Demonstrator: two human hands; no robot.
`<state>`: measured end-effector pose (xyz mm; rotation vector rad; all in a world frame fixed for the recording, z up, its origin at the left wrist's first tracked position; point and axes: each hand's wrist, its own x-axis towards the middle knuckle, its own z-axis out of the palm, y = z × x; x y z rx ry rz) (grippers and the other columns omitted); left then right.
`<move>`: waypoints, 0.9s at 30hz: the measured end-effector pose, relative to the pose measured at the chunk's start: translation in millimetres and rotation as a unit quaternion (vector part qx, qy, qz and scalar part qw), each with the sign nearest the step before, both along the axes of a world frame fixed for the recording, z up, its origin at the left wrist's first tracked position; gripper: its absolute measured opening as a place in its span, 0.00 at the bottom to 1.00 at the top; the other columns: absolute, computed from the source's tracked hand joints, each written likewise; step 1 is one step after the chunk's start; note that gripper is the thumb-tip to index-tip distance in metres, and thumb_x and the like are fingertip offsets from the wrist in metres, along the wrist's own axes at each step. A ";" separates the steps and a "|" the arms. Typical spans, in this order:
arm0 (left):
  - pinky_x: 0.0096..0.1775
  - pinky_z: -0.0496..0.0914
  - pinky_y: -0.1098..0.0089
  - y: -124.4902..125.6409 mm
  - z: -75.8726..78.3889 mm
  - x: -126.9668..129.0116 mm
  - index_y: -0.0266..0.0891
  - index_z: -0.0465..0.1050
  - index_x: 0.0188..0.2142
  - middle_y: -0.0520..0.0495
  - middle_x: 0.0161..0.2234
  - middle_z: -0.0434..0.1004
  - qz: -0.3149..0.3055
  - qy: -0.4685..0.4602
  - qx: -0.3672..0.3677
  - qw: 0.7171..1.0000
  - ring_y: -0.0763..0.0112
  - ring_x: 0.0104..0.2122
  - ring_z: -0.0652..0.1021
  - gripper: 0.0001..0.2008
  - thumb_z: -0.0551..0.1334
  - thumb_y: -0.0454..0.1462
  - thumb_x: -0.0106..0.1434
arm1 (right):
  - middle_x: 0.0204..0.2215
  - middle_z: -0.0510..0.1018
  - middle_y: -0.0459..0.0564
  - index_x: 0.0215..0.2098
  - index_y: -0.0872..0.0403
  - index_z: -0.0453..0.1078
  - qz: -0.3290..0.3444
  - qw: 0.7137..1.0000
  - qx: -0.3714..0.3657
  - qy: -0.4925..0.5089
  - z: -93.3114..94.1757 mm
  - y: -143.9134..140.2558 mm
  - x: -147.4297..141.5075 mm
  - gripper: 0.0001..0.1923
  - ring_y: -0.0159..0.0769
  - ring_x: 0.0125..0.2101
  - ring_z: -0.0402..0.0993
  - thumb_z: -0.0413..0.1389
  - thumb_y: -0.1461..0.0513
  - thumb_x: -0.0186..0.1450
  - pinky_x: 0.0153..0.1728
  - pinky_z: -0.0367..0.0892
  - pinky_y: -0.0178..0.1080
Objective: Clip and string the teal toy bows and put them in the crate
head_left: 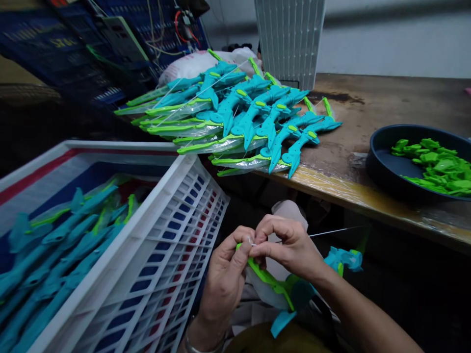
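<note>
Left hand (pixel 224 274) | grip pinched shut on toy bow (pixel 274 284) tip, over my lap | right hand (pixel 290 247) | fingertips closed on thin string (pixel 331 231) at that tip (knot hidden) | keep string taut, tip steady | finished bows (pixel 235 117) on bench (pixel 368 113), crate (pixel 162 235) left

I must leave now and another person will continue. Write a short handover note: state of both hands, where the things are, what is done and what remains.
Left hand: grips the green tip of the toy bow lying in the lap.
Right hand: pinches the thin white string at that same tip; the string runs off to the right.
Done: a pile of strung bows lies on the wooden table.
Left: the white crate on the left holds many teal bows; whether they are strung cannot be told. The bow in hand is not finished.
Also: a dark bowl of small green parts stands on the table, right side.
</note>
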<state>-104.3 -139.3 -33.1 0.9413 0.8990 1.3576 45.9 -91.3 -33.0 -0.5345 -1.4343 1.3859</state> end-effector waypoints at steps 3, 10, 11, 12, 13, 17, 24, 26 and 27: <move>0.31 0.68 0.74 1.1 1.0 1.0 0.40 0.80 0.35 0.50 0.33 0.70 0.006 -0.009 -0.017 1.000 0.74 0.29 0.71 0.10 0.66 0.41 0.71 | 0.35 0.76 0.47 0.35 0.54 0.73 -0.027 0.994 0.081 -0.064 7.5 -2.2 6.3 0.08 0.31 0.36 0.75 0.62 0.61 0.73 0.38 0.73 0.34; 0.31 0.66 0.75 4.8 -6.0 -4.7 0.38 0.76 0.31 0.52 0.30 0.68 -0.031 0.025 -0.020 0.999 0.75 0.29 0.69 0.12 0.67 0.42 0.70 | 0.37 0.72 0.51 0.39 0.53 0.63 -0.047 0.951 0.231 -0.199 23.5 -9.7 13.1 0.08 0.35 0.37 0.69 0.48 0.69 0.75 0.38 0.69 0.38; 0.31 0.66 0.75 4.5 -7.5 -4.6 0.38 0.76 0.31 0.52 0.30 0.68 -0.025 0.040 -0.014 0.999 0.76 0.29 0.69 0.13 0.67 0.42 0.71 | 0.35 0.70 0.50 0.38 0.53 0.62 -0.061 0.948 0.227 -0.215 23.2 -11.7 12.6 0.08 0.35 0.35 0.67 0.47 0.69 0.75 0.36 0.67 0.38; 0.31 0.66 0.76 4.0 -8.8 -4.2 0.39 0.75 0.31 0.52 0.31 0.69 -0.017 0.057 -0.009 0.998 0.76 0.29 0.70 0.12 0.66 0.41 0.71 | 0.33 0.69 0.49 0.37 0.53 0.61 -0.077 0.948 0.212 -0.225 22.4 -13.8 12.1 0.09 0.35 0.34 0.66 0.47 0.69 0.75 0.35 0.66 0.37; 0.31 0.67 0.76 3.4 -9.8 -3.5 0.39 0.75 0.31 0.53 0.32 0.70 -0.006 0.077 -0.003 0.997 0.77 0.29 0.71 0.12 0.66 0.41 0.72 | 0.32 0.69 0.48 0.37 0.53 0.62 -0.089 0.952 0.185 -0.227 21.3 -15.6 11.5 0.09 0.34 0.33 0.66 0.47 0.69 0.75 0.34 0.65 0.37; 0.31 0.71 0.75 2.2 -8.6 0.1 0.40 0.75 0.31 0.54 0.34 0.71 0.029 0.175 0.038 0.983 0.78 0.27 0.76 0.12 0.65 0.39 0.72 | 0.29 0.72 0.44 0.35 0.53 0.67 -0.078 0.987 0.012 -0.143 14.9 -16.6 10.2 0.07 0.29 0.28 0.70 0.53 0.68 0.73 0.29 0.66 0.32; 0.29 0.72 0.72 2.8 -8.1 -1.6 0.38 0.73 0.32 0.53 0.33 0.72 -0.014 0.199 0.038 0.979 0.76 0.23 0.78 0.12 0.63 0.40 0.73 | 0.28 0.75 0.43 0.33 0.54 0.71 -0.089 0.990 -0.063 -0.090 2.5 -11.7 9.4 0.07 0.28 0.28 0.73 0.61 0.64 0.70 0.30 0.69 0.31; 0.29 0.72 0.71 2.3 -11.3 0.0 0.38 0.72 0.32 0.53 0.30 0.70 -0.039 0.139 0.008 0.989 0.74 0.23 0.78 0.13 0.63 0.41 0.73 | 0.30 0.76 0.44 0.33 0.54 0.72 -0.113 0.988 -0.034 -0.096 -0.6 -15.7 8.0 0.07 0.29 0.30 0.73 0.60 0.64 0.71 0.31 0.70 0.31; 0.28 0.72 0.72 2.2 -12.7 1.7 0.38 0.72 0.31 0.54 0.28 0.69 -0.043 0.103 -0.009 0.994 0.74 0.23 0.77 0.13 0.63 0.41 0.72 | 0.31 0.76 0.45 0.34 0.54 0.73 -0.125 0.987 -0.012 -0.100 -2.1 -18.0 7.4 0.08 0.29 0.31 0.74 0.59 0.65 0.72 0.32 0.71 0.31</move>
